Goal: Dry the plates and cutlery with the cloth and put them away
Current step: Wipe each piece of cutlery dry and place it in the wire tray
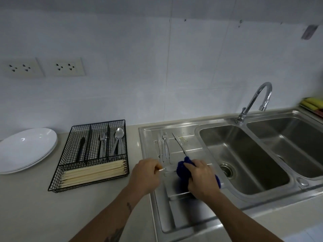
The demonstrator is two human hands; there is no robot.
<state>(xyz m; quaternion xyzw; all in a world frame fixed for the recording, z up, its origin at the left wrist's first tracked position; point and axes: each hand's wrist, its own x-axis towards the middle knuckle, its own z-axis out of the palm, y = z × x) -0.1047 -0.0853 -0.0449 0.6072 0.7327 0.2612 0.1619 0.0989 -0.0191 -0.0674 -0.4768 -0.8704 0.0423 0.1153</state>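
Note:
My left hand [145,175] pinches the handle end of a piece of metal cutlery [163,169] over the steel drainboard [160,206]. Its far end disappears into the blue cloth [182,169] that my right hand [201,177] grips around it. More cutlery lies on the drainboard beyond my hands: a fork [164,145] with another piece beside it, and a black-handled knife [179,143]. A black wire cutlery tray [90,154] on the counter holds forks, spoons, a dark utensil and chopsticks. White plates [26,149] are stacked at the far left.
A double steel sink [244,159] with a curved tap [253,102] lies to the right. Yellow sponges [311,103] sit at the far right edge. Wall sockets [43,67] are on the tiled wall above the grey counter [35,206].

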